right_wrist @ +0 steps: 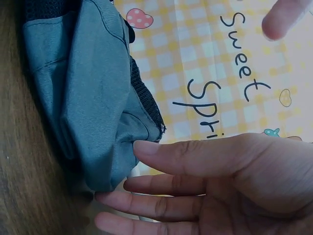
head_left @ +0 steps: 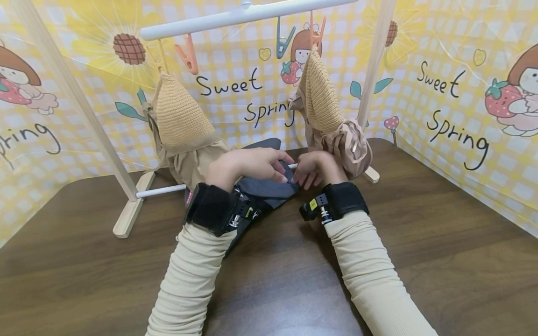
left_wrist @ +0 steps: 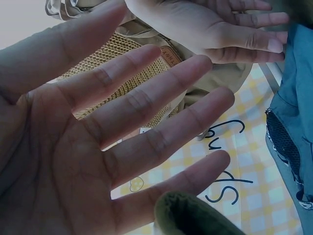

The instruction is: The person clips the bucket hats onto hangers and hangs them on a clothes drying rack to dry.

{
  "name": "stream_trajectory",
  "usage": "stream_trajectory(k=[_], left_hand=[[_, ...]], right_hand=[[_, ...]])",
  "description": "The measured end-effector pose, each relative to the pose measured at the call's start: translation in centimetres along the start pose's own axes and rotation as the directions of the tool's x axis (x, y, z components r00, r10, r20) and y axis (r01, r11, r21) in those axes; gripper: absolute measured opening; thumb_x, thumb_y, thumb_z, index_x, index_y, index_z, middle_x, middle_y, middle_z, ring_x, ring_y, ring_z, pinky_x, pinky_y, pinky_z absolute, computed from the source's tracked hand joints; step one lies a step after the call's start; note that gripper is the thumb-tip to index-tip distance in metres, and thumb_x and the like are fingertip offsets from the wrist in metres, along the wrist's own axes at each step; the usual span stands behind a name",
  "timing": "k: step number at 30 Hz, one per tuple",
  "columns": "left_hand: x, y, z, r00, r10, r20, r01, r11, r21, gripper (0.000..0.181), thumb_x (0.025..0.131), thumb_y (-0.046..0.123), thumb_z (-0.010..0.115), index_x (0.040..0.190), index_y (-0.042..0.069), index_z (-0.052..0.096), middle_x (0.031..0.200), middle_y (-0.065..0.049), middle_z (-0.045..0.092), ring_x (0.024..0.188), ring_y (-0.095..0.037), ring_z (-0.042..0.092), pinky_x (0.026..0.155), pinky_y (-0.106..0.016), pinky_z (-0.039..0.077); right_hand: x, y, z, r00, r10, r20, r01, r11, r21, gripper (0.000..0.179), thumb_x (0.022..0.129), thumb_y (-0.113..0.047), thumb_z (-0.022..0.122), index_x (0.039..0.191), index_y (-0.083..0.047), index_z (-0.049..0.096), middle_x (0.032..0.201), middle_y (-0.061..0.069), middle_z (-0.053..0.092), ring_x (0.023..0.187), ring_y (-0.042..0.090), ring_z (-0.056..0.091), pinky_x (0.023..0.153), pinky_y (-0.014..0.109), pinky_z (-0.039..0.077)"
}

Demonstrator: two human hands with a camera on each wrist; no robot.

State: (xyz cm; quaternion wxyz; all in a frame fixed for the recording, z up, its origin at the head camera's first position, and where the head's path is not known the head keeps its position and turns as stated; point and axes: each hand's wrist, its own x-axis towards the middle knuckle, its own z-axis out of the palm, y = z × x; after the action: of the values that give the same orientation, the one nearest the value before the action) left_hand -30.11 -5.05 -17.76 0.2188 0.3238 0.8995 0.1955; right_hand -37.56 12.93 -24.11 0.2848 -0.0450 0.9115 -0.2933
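Observation:
A blue-grey cloth hat [head_left: 265, 187] with black mesh parts lies on the table between the stand's legs. Over it my left hand [head_left: 256, 163] hovers palm down; in the left wrist view its fingers are spread and nothing is in the palm. My right hand [head_left: 313, 167] is at the hat's right end, its fingers loosely extended. In the right wrist view, the thumb tip overlaps the edge of the hat [right_wrist: 98, 103], with the other fingers just below. Beige straw-and-cloth hats hang on either side, a left one [head_left: 182, 116] and a right one [head_left: 321, 98].
A white bar [head_left: 248, 15] on wooden posts crosses above, carrying an orange clip [head_left: 187, 55] and a teal clip [head_left: 285, 42]. A lower white rod [head_left: 161, 191] runs behind the hands. Patterned cloth walls enclose the brown table [head_left: 420, 224].

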Motion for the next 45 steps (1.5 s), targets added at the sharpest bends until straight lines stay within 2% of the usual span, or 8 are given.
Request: stream_trajectory(k=[17,26,33,39,45], left_hand=[[0.21,-0.13,0.03,1.000,-0.004,0.009,0.005,1.000,-0.011,0.050,0.099,0.009,0.055,0.146,0.006,0.039,0.138,-0.020,0.050,0.123,-0.028,0.051,0.101,-0.038,0.040],[0.03,-0.03,0.03,1.000,-0.009,0.002,0.009,1.000,-0.004,0.050,0.099,0.011,0.056,0.146,0.007,0.039,0.137,-0.018,0.051,0.123,-0.028,0.050,0.100,-0.038,0.041],[-0.21,0.13,0.04,1.000,-0.009,-0.004,0.009,1.000,-0.008,0.051,0.099,0.011,0.057,0.146,0.006,0.040,0.138,-0.018,0.050,0.124,-0.028,0.050,0.101,-0.038,0.040],[0.04,-0.07,0.02,1.000,-0.001,-0.008,0.001,1.000,0.020,0.051,0.099,0.011,0.057,0.146,0.005,0.040,0.138,-0.019,0.050,0.125,-0.028,0.049,0.102,-0.038,0.039],[0.17,-0.16,0.06,1.000,0.000,-0.004,0.000,1.000,0.019,0.051,0.099,0.011,0.057,0.146,0.005,0.039,0.138,-0.019,0.050,0.124,-0.029,0.050,0.103,-0.038,0.039]], right_hand=[[0.08,-0.40,0.29,0.999,0.018,-0.048,-0.018,1.000,0.002,0.037,0.098,-0.016,0.057,0.127,0.005,0.053,0.122,0.020,0.058,0.110,0.032,0.060,0.090,0.042,0.050],[0.20,-0.37,0.24,0.998,0.010,-0.057,-0.012,1.000,-0.029,0.037,0.097,-0.018,0.057,0.126,0.005,0.053,0.116,0.018,0.060,0.100,0.027,0.063,0.087,0.039,0.051],[0.08,-0.43,0.16,1.000,-0.014,0.008,0.013,0.999,0.033,0.035,0.100,-0.013,0.048,0.129,0.007,0.048,0.110,0.020,0.068,0.098,0.028,0.068,0.089,0.041,0.050],[-0.25,-0.82,0.08,0.999,-0.039,-0.014,0.040,0.999,0.036,0.030,0.100,-0.009,0.044,0.124,0.007,0.052,0.098,0.016,0.072,0.088,0.024,0.071,0.079,0.037,0.051],[-0.25,-1.00,-0.26,0.998,-0.066,-0.003,0.066,0.998,0.021,0.026,0.100,-0.010,0.046,0.115,0.006,0.059,0.097,0.015,0.072,0.084,0.021,0.071,0.074,0.032,0.053]])
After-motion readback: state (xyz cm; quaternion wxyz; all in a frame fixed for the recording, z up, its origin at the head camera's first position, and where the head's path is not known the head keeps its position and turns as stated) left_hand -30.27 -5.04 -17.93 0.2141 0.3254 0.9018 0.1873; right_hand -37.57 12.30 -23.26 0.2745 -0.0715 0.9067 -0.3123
